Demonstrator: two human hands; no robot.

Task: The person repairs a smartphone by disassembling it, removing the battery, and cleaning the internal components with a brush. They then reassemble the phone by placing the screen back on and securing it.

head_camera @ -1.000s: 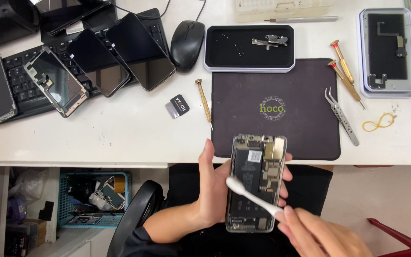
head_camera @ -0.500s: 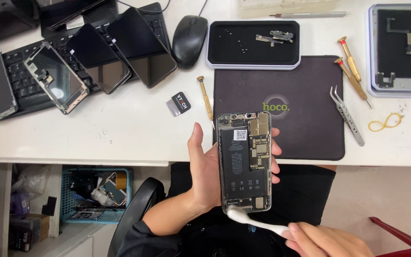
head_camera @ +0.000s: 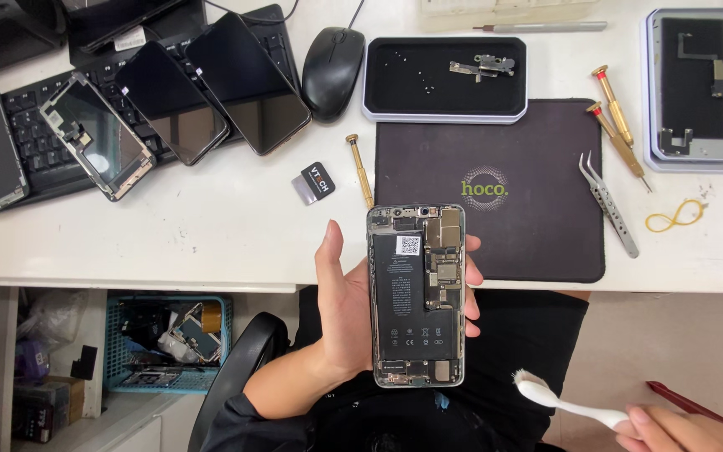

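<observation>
Your left hand (head_camera: 346, 314) wraps around one opened phone (head_camera: 417, 295), thumb on its left edge and fingertips curled over the right, holding it upright at the near edge of the table (head_camera: 211, 238). Your right hand (head_camera: 686, 428), at the near right, grips one white toothbrush (head_camera: 564, 402), bristles clear of the phone. Three screwdrivers (head_camera: 361, 171) lie by the dark mat (head_camera: 529, 226), with one pair of tweezers (head_camera: 607, 203) and two trays (head_camera: 445, 79).

Bright, even overhead illumination; white table (head_camera: 211, 243) near overexposure. Short soft shadows beneath screwdrivers (head_camera: 360, 172) and tweezers (head_camera: 608, 205). Diffuse glare on dark phone screens (head_camera: 248, 84) at upper left. Sharp focus across opened phone (head_camera: 417, 295) and mat (head_camera: 495, 188). Dimmer, murkier under-table zone around blue basket (head_camera: 169, 343). Slight wide-angle bowing at frame edges. No motion blur.
</observation>
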